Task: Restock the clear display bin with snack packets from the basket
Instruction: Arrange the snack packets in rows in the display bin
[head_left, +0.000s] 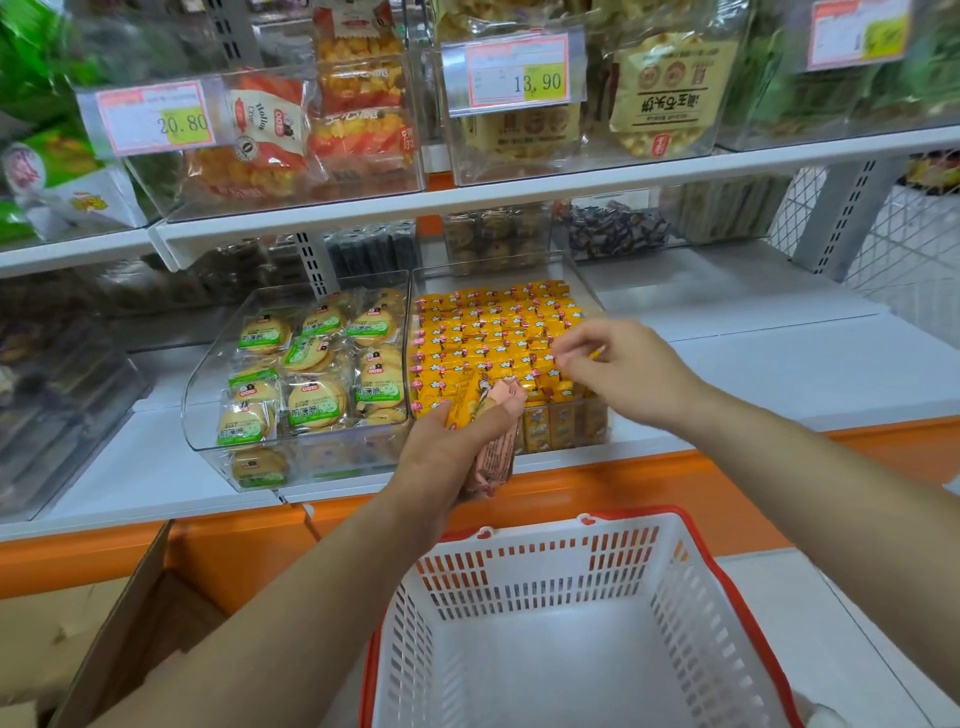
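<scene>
A clear display bin (582, 291) on the lower shelf is packed with rows of small yellow snack packets (488, 332). My left hand (447, 457) is shut on a few packets (493, 421), yellow and pink ones, in front of the bin's front wall. My right hand (618, 364) hovers over the bin's right side, its fingertips pinched at a yellow packet among the rows. The white basket (691, 577) with a red rim sits below my arms, and its inside shows no packets.
Another clear bin (208, 395) with round biscuit packs stands to the left. An upper shelf (519, 192) with price-tagged bins hangs above. An open cardboard box (130, 613) is at lower left. An orange shelf edge (623, 478) runs between bin and basket.
</scene>
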